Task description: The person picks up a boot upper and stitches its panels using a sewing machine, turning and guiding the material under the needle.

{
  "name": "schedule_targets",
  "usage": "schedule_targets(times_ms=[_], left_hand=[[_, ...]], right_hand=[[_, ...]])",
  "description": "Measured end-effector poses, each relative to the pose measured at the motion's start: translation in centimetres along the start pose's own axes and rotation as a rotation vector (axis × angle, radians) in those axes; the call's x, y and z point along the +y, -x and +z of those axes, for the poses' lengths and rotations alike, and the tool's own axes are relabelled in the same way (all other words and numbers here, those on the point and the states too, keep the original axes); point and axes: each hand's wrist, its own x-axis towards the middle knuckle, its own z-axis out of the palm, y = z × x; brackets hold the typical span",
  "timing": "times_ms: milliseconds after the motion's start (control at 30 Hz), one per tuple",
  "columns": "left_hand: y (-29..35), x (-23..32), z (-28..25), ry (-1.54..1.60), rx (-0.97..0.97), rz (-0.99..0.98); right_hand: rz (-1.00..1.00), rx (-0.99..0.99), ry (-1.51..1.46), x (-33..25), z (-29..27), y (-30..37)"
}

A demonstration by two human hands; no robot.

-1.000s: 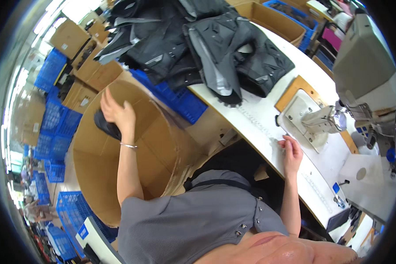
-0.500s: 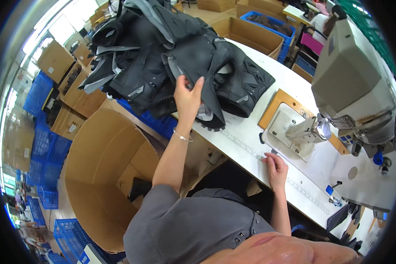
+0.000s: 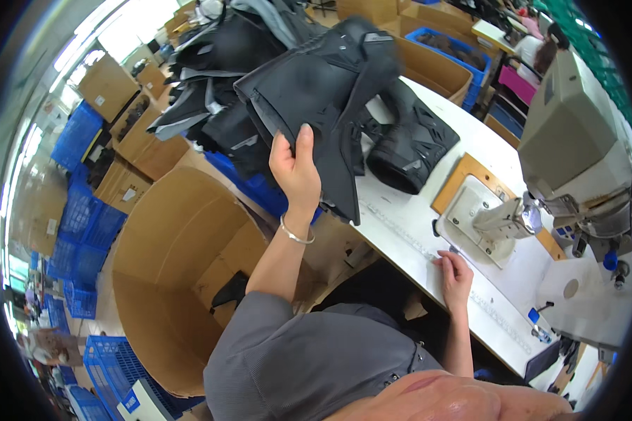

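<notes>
My left hand [image 3: 295, 168] grips a black boot [image 3: 309, 88] by its tall shaft, thumb on the near face and fingers partly hidden behind. The boot is lifted at a tilt, its foot end pointing far right and somewhat blurred. Another black boot [image 3: 411, 151] lies on the white table just right of it. My right hand [image 3: 456, 274] rests at the table's near edge beside a clear ruler strip [image 3: 393, 228]. Its fingers are loosely bent, with a small gap at the thumb and nothing visible between them.
A sewing machine [image 3: 569, 119] stands on the white table [image 3: 372, 200] to the right, its post [image 3: 502, 217] rising from a metal plate. More black boots [image 3: 225, 52] are heaped at the far left. A large open carton [image 3: 147, 281] stands left of me, near blue crates [image 3: 84, 224].
My left hand has raised the boot off the pile and turned it, separating it from the boot lying on the table. My right hand stays at the same place by the ruler strip.
</notes>
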Motion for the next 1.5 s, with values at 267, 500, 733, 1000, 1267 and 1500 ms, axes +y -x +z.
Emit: schedule_targets(times_ms=[267, 500, 733, 1000, 1267, 1500], left_hand=[[-1.9, 10.0, -7.3, -0.371, -0.574, 0.241], [1.5, 8.4, -0.7, -0.135, -1.472, 0.082], [9.2, 3.8, 8.1, -0.123, -1.897, -0.044], [12.1, -0.4, 13.7, 0.338, -2.397, -0.883], [16.9, -8.2, 17.5, 0.276, -2.414, -0.363], [12.5, -3.6, 19.9, -0.093, -2.510, -1.305]], right_hand=[[-0.213, 0.195, -0.016, -5.4, -2.2, 2.5], [-0.823, 0.187, 0.452, -17.2, -6.6, 1.0], [-0.563, 0.011, 0.893, -13.3, -4.8, -1.3], [-0.513, 0.147, 0.642, -6.1, -6.8, 1.2], [-0.259, 0.142, 0.771, -2.1, -9.8, -1.9], [-0.011, 0.091, 0.644, -1.4, -9.6, -4.5]])
